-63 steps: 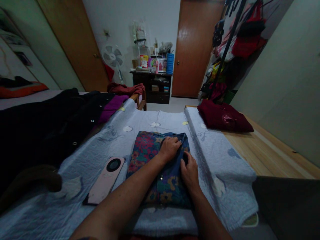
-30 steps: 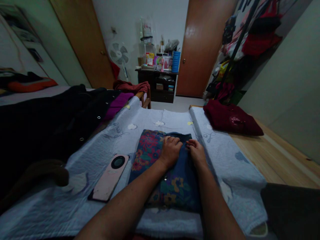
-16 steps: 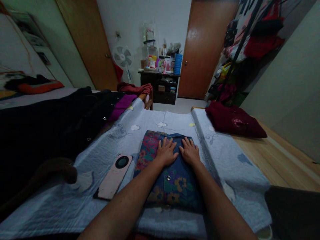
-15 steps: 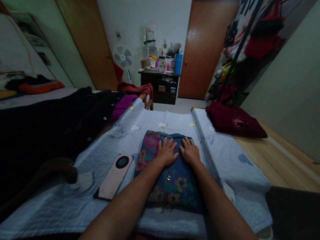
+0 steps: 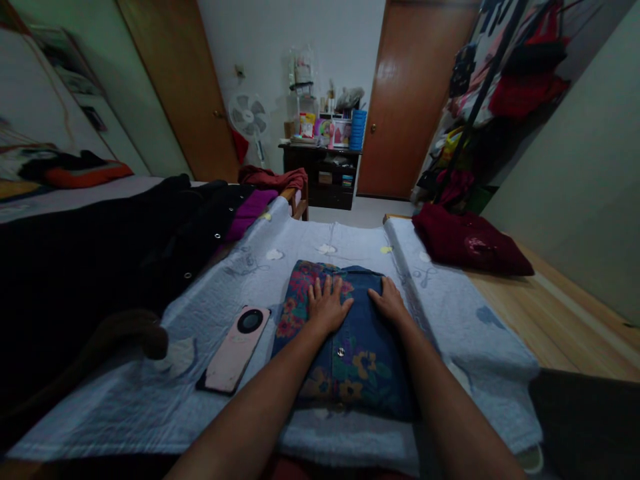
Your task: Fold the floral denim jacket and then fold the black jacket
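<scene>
A folded blue denim garment with a floral pattern (image 5: 365, 373) lies on the pale blue quilted sheet (image 5: 320, 233), a round metal button near its middle. My left hand (image 5: 327, 308) rests flat on its upper left part, fingers spread. At the garment's upper right edge is my right hand (image 5: 391, 303), its thumb apart and its other fingers over the edge, partly hidden. Neither hand grips anything that I can see. A pink phone (image 5: 235, 353) with a round black camera ring lies left of the garment.
Dark clothes (image 5: 110, 247) cover the left side. A folded maroon garment (image 5: 465, 243) sits at the right on the wooden surface (image 5: 520, 313). Further back stand a white fan (image 5: 249, 117) and a dark cabinet (image 5: 295, 167); clothes hang at the right.
My left hand has shifted slightly left across the garment. My right hand has moved right, to the garment's edge. The gap between the hands is wider.
</scene>
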`<state>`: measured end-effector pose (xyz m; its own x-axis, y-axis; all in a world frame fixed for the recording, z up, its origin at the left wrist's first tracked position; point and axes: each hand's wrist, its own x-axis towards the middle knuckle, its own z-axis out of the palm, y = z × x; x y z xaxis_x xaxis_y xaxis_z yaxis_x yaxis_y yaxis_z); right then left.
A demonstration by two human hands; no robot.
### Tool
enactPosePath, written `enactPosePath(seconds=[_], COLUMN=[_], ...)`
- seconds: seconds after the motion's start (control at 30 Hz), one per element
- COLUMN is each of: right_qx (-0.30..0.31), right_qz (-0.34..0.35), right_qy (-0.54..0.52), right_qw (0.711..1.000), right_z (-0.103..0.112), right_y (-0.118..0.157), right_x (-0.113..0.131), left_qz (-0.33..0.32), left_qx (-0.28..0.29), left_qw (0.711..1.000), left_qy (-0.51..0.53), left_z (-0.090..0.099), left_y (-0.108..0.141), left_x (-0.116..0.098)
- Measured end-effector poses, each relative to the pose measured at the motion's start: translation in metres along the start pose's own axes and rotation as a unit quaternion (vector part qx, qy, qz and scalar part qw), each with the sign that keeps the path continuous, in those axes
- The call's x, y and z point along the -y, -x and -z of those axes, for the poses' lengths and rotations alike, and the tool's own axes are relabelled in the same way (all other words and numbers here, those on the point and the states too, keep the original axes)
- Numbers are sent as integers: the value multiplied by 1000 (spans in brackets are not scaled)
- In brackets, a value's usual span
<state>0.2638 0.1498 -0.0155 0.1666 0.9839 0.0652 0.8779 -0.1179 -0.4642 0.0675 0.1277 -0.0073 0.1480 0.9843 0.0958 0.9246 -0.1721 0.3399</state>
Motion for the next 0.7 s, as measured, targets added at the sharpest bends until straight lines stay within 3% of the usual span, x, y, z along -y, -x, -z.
enactPosePath(seconds=[0.1, 0.2, 0.4, 0.47, 0.57, 0.7], right_qx=[-45, -60, 20, 71, 131, 161], right_qz=[-16, -90, -194, -213, -229, -235], right_qy=[-73, -137, -227, -300, -401, -491], right_qw=[996, 985, 954, 927, 877, 823], right_z=[6, 16, 34, 38, 40, 43], right_y=[8, 17, 26, 29, 32, 35], right_x=[-11, -18, -10, -5, 1, 4], left_qz=[44, 110, 155, 207, 272, 272], left_qx=[-19, -53, -54, -49, -17, 77], left_qw=[999, 992, 968, 936, 851, 760], left_qy=[-7, -5, 191, 282, 449, 585], left_z=[11, 24, 46, 51, 55, 56], left_y=[7, 11, -3, -9, -13, -9], left_x=[15, 36, 77, 85, 91, 93])
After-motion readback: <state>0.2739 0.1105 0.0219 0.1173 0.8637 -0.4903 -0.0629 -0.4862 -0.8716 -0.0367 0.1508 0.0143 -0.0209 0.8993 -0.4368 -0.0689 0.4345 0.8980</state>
